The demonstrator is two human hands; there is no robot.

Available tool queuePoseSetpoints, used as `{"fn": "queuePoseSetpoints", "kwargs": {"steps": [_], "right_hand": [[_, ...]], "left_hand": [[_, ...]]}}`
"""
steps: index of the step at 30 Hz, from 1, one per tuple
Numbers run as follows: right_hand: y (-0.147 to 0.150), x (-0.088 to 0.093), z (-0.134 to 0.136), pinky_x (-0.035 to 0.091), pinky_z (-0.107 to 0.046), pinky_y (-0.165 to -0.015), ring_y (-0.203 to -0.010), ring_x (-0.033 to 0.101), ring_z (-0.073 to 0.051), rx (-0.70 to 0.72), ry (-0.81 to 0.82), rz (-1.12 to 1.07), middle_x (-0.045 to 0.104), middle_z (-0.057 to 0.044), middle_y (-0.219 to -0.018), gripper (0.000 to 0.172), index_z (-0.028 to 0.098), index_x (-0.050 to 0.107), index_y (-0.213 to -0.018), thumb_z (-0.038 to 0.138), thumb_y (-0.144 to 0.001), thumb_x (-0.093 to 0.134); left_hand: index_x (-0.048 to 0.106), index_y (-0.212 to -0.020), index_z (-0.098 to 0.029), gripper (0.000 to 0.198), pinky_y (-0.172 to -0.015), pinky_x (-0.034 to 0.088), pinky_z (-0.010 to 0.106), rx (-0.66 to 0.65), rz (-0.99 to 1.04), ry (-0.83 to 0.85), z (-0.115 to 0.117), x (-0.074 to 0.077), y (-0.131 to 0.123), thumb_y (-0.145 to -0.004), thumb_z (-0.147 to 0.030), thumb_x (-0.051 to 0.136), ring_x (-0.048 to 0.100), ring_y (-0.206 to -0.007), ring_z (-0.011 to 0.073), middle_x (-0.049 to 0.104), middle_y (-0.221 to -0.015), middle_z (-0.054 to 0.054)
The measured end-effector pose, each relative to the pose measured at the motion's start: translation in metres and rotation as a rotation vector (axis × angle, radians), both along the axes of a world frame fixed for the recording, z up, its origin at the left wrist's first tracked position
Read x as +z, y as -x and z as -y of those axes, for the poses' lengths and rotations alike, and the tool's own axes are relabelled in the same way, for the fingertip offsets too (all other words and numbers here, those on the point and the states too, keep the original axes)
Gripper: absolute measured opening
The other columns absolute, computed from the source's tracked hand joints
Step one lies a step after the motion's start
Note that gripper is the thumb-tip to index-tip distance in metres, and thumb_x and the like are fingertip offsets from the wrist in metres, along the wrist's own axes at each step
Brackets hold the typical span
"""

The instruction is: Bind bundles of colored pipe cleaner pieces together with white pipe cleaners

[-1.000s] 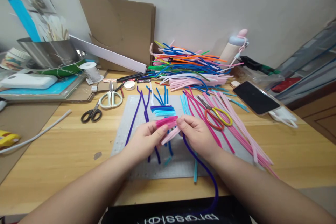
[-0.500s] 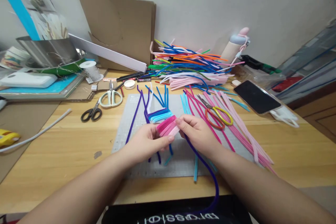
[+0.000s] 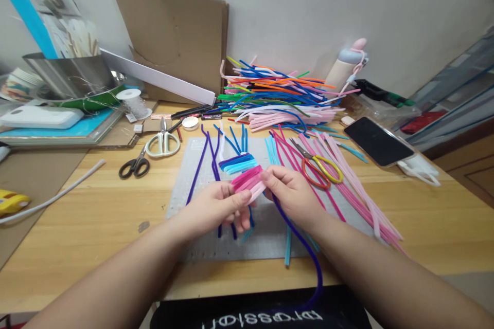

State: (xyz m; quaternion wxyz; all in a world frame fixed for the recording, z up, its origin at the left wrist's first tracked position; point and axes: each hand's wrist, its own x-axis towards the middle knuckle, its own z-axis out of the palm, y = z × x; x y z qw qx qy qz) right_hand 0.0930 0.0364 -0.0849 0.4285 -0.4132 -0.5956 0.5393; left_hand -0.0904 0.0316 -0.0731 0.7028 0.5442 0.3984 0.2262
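Between my two hands is a flat strip of pipe cleaners [image 3: 247, 181], banded purple, blue, light blue, magenta, pink and pale pink. My left hand [image 3: 219, 204] pinches its near left edge, thumb on top. At its right end my right hand [image 3: 291, 193] grips the strip between thumb and fingers. A long purple pipe cleaner [image 3: 304, 241] trails from under my right hand and curves down to the table's front edge. Below them lies a grey cutting mat [image 3: 266, 244]. Loose purple pipe cleaners [image 3: 196, 169] lie left of the strip, and pink pipe cleaners [image 3: 347, 185] to the right.
Red-and-yellow scissors [image 3: 322, 169] rest on the pink pipe cleaners. White-handled scissors [image 3: 162, 144] and black scissors [image 3: 134, 167] lie at left. A heap of coloured pipe cleaners [image 3: 285, 95] is at the back, with a phone [image 3: 378, 141] to its right.
The strip has shifted slightly right and its angle has changed a little. My left fingers have loosened and spread beneath it, while my right hand keeps its grip.
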Motion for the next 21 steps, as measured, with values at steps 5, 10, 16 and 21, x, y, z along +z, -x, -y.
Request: {"fn": "queuePoseSetpoints", "kwargs": {"steps": [5, 10, 16, 21], "right_hand": [[-0.0018, 0.0057, 0.0002, 0.029, -0.023, -0.051, -0.054, 0.037, -0.009, 0.014, -0.094, 0.071, 0.043, 0.004, -0.058, 0.042, 0.017, 0.048, -0.062, 0.051, -0.087, 0.053], [-0.0081, 0.0084, -0.0048, 0.03, -0.023, -0.048, -0.052, 0.037, -0.01, 0.16, -0.035, 0.132, 0.04, 0.004, -0.056, 0.041, 0.018, 0.048, -0.064, 0.052, -0.086, 0.053], [-0.0069, 0.0057, -0.0027, 0.034, -0.025, -0.057, -0.059, 0.04, -0.011, 0.129, -0.194, 0.155, 0.044, 0.002, -0.062, 0.033, 0.018, 0.049, -0.065, 0.04, -0.09, 0.05], [-0.0029, 0.0024, 0.0015, 0.031, -0.025, -0.056, -0.059, 0.04, -0.012, 0.131, -0.242, 0.281, 0.043, 0.002, -0.061, 0.032, 0.018, 0.047, -0.064, 0.034, -0.091, 0.048]], "left_hand": [[0.061, -0.071, -0.014, 0.034, -0.042, 0.036, 0.02, 0.015, -0.012, 0.011, -0.0001, -0.0026, 0.0, -0.079, -0.047, 0.06, 0.053, -0.039, 0.009, 0.062, -0.047, 0.0], [0.062, -0.074, -0.014, 0.033, -0.041, 0.036, 0.02, -0.002, -0.058, -0.023, -0.0017, -0.0002, 0.0062, -0.08, -0.046, 0.06, 0.051, -0.037, 0.0088, 0.062, -0.046, 0.0], [0.066, -0.076, -0.014, 0.034, -0.048, 0.041, 0.021, 0.111, 0.055, -0.064, -0.0017, 0.0015, 0.0035, -0.077, -0.048, 0.066, 0.06, -0.054, 0.0121, 0.069, -0.063, 0.005], [0.068, -0.096, -0.015, 0.031, -0.073, 0.051, 0.028, 0.396, 0.359, -0.009, -0.0077, -0.0052, 0.0008, -0.077, -0.04, 0.069, 0.067, -0.078, 0.0188, 0.074, -0.089, 0.007]]}}
